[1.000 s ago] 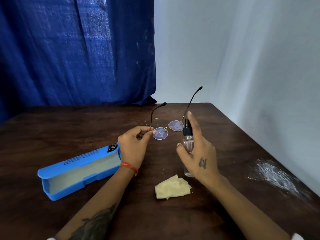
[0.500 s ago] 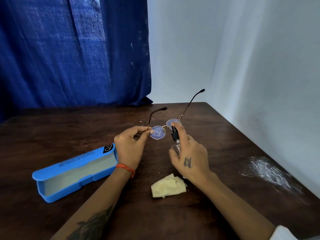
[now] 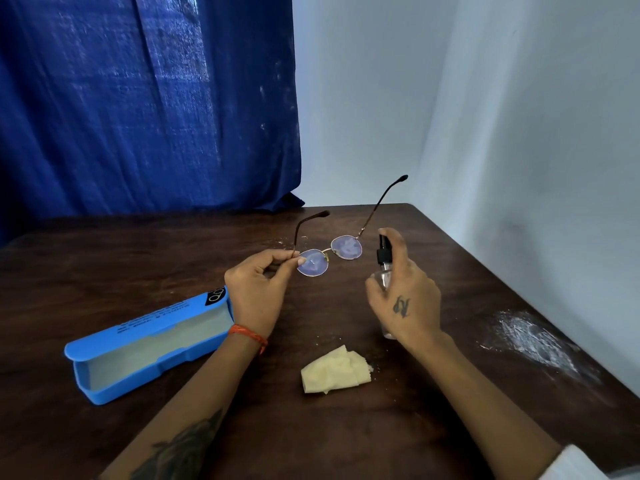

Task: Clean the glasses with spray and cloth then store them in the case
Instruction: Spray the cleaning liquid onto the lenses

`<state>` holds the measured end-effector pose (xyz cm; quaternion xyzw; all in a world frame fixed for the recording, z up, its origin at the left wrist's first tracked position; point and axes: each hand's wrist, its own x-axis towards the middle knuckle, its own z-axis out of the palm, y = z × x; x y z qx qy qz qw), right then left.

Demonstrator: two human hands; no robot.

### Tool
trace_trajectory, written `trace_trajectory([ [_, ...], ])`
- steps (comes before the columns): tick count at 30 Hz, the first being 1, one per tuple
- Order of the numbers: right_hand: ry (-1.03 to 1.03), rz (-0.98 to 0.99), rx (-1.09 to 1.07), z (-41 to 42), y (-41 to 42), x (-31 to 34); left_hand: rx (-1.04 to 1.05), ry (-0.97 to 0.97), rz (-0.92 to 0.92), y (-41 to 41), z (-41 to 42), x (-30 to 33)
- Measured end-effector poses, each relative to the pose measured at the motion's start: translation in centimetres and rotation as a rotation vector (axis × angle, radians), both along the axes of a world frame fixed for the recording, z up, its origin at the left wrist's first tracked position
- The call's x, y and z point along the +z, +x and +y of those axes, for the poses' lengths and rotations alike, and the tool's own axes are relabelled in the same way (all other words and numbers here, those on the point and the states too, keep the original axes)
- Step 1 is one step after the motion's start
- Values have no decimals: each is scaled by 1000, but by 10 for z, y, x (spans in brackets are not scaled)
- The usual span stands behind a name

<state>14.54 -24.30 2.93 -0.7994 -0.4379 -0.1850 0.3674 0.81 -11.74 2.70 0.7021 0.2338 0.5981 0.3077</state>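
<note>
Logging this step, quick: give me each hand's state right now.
Left hand: closed, pinching the glasses at the frame's corner.
Right hand: closed around the spray bottle, finger on the nozzle.

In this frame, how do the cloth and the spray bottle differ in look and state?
The cloth is pale yellow and crumpled; the spray bottle is clear with a black nozzle. The cloth lies untouched on the table; the spray bottle is upright in the right hand, beside the glasses that the left hand pinches.
</note>
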Motion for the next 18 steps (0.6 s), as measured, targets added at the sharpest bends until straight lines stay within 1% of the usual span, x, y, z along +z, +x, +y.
trace_trajectory([
  [3, -18, -11, 2, 1, 2, -3, -2, 6, 7, 0, -1, 1],
  [6, 27, 1, 2, 3, 6, -8, 0, 8, 2, -1, -1, 1],
  [8, 114, 3, -11, 4, 9, -9, 2, 18, 1, -2, -1, 2],
  [11, 298, 29, -28, 8, 16, -8, -5, 17, -1, -2, 0, 2],
  [14, 410, 80, 92, 15, 28, -10, -8, 9, -7, -2, -1, 2],
  [18, 386, 163, 178, 17, 39, -21, -6, -6, 0, -2, -2, 2],
])
